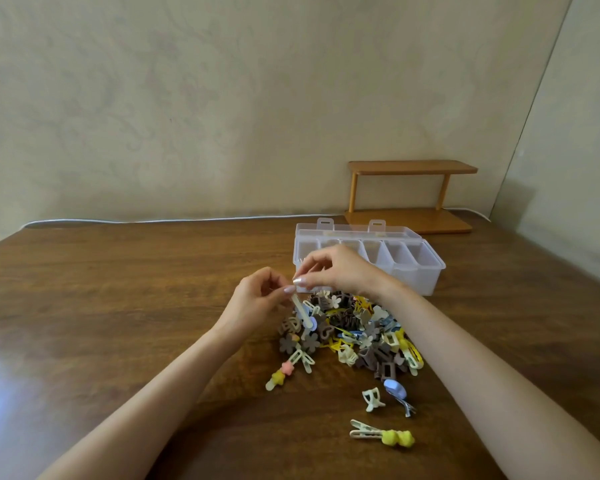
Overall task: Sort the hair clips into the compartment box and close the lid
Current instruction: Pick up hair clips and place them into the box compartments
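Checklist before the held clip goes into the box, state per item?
1. Grip on clip: left hand and right hand both pinch its top end: ok.
2. The lid is open, folded back behind the box: ok.
3. Space in right compartments: they look empty: ok.
4. Space in left compartments, partly behind the right hand: cannot tell.
5. Clip free of the pile: its lower end overlaps it: cannot tell.

Clear plastic box [417, 276], glossy wooden table [118, 306]
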Tool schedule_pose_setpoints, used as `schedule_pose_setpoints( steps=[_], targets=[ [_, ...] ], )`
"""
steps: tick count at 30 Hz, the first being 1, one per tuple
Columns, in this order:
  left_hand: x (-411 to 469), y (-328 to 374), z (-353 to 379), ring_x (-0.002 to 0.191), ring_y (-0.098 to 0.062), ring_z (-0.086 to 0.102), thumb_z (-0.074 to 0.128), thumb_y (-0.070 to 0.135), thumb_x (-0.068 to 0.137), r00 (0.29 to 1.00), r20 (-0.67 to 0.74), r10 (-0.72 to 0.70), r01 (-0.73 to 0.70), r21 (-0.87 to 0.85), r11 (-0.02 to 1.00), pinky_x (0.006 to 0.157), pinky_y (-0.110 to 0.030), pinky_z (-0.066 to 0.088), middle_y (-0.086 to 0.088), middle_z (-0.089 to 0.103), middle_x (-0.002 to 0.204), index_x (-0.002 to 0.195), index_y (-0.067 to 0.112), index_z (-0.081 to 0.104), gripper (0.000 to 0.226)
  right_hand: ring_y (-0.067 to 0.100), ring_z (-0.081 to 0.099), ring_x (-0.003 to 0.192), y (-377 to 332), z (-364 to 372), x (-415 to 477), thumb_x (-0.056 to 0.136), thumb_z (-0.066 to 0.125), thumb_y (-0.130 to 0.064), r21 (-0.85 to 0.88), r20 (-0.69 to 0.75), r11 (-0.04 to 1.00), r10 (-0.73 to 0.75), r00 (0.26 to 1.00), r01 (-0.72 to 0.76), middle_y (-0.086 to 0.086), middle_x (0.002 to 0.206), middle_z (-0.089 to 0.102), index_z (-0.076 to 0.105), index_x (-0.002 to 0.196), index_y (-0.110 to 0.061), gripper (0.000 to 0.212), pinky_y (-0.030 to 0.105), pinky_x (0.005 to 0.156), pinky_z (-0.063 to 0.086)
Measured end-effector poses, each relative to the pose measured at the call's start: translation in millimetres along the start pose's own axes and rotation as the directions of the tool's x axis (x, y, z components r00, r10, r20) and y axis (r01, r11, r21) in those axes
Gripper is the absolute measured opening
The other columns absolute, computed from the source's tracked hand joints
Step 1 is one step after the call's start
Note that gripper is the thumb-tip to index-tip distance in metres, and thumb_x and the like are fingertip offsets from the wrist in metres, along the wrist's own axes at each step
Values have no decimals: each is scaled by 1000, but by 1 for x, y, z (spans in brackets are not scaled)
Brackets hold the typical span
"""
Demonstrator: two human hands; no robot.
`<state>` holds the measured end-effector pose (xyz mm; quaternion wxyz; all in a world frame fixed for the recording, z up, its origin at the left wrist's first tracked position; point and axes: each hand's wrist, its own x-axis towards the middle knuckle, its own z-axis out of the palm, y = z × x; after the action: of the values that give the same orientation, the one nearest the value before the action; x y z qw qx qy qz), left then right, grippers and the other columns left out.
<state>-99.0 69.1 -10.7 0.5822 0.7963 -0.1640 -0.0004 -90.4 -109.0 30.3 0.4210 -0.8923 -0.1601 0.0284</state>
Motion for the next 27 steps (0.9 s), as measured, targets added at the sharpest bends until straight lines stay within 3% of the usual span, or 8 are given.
schedule_pose_setpoints(
  steps=[4, 7, 11, 16, 21, 27],
  targets=[
    [1, -1, 0, 68, -9, 66, 64, 16, 84, 998, -62, 5, -9, -65, 998, 62, -18, 53, -6, 68, 79, 91, 5, 58, 14, 13, 62, 84, 2, 7, -7, 82, 71, -22, 48, 135, 999, 14, 991, -20, 8, 99, 66, 58, 113, -19, 33, 21, 69, 51],
    [0, 0, 0, 71, -13, 67, 66, 16, 82, 998, -71, 1, -8, -97, 995, 64, -20, 54, -9, 69, 81, 93, 3, 59, 18, 10, 60, 81, 6, 15, -9, 79, 74, -17, 38, 130, 999, 9, 991, -14, 9, 96, 65, 53, 116, -24, 43, 20, 72, 49],
    [0, 1, 1, 79, -14, 68, 62, 18, 85, 997, -77, 13, -18, -62, 998, 67, -21, 55, -6, 68, 87, 95, 9, 60, 14, 10, 59, 75, 11, 19, -10, 79, 73, -10, 71, 6, 997, -16, 1000, 16, 2, 84, 64, 57, 109, -23, 37, 23, 71, 50],
    [5, -13, -7, 85, -16, 61, 63, 23, 85, 997, -66, 47, -25, 299, 954, 77, -32, 53, 2, 64, 88, 92, 17, 61, 9, 7, 57, 67, 15, 4, -11, 79, 72, -7, 125, -160, 990, -37, 986, 57, 1, 84, 58, 62, 106, -26, 34, 18, 65, 48],
    [4, -17, -7, 82, -11, 56, 65, 44, 78, 989, 148, -9, -68, 511, 857, 71, -25, 48, 3, 62, 91, 90, 20, 62, 27, 6, 60, 54, 21, -7, -9, 82, 70, -12, 203, -336, 975, -22, 942, 96, 3, 76, 69, 66, 98, -16, 17, 17, 50, 45],
    [5, -16, -8, 75, -4, 48, 63, 47, 79, 978, 207, -3, -115, 553, 826, 62, -14, 38, 2, 55, 92, 82, 21, 61, 27, 5, 55, 58, 14, -20, 17, 82, 70, -10, 218, -548, 966, 6, 836, 136, -2, 74, 64, 69, 92, -10, 10, 15, 53, 44]
  ],
)
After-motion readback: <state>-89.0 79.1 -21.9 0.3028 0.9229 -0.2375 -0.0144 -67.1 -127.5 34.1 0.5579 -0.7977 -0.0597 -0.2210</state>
